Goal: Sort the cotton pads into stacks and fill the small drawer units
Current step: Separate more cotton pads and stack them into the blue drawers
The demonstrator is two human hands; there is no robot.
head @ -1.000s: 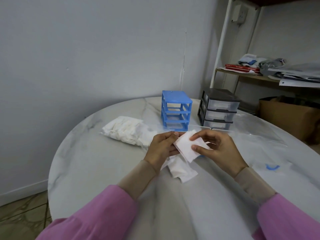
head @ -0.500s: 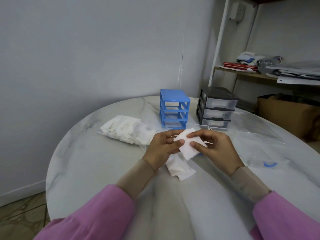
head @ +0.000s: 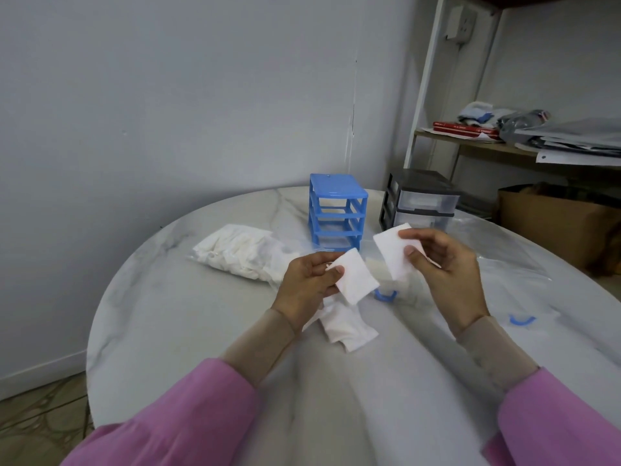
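Left hand (head: 307, 284) is pinching one cotton pad (head: 357, 280) & right hand (head: 443, 264) is pinching another pad (head: 391, 252), both held apart above the tabletop (head: 188, 317), prob. separating them for stacking w/ the loose pile (head: 346, 327) below, blue drawer unit (head: 337, 210) waiting just behind.

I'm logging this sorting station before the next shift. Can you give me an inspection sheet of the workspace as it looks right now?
Surface: round marble-look table.
Job's things: blue drawer unit and black drawer unit at the back; bag of cotton pads to their left; loose pads near the left hand.
Clutter: clear plastic bags on the right.
Grippers: left hand pinches one pad; right hand pinches another pad.
Cables: nothing seen.
Surroundings: shelf with papers; cardboard box.
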